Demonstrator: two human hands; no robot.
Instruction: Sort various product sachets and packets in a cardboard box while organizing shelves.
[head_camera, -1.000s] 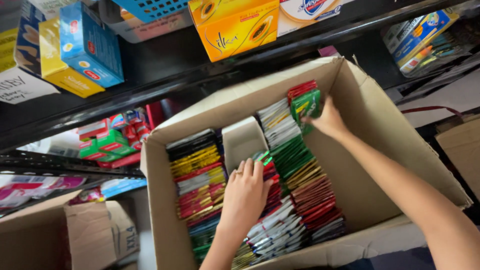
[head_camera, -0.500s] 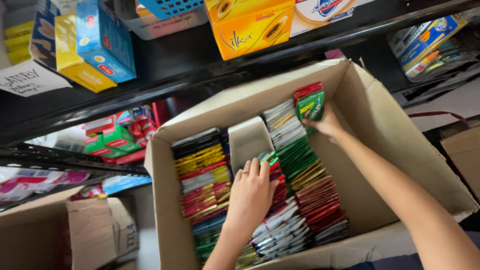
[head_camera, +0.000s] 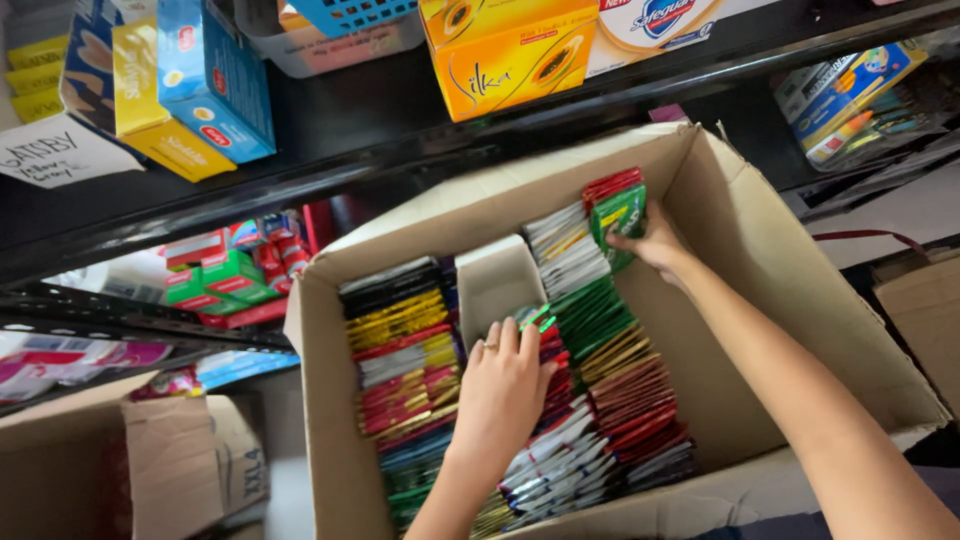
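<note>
Running front to back, three rows of upright sachets (head_camera: 405, 360) fill an open cardboard box (head_camera: 800, 300) below a black shelf (head_camera: 360, 120). Each row's long axis points from the near wall to the far wall; the sachets stand on edge, faces toward the viewer. The middle row stops short of the far wall, leaving bare cardboard. The left hand (head_camera: 505, 385) lies flat on the middle row, fingers spread and open. The right hand (head_camera: 655, 240) is closed on a green sachet (head_camera: 622, 215) at the right row's far end. Coloured cartons (head_camera: 505, 50) sit on the shelf; a second box (head_camera: 150, 460) stands at left.
</note>
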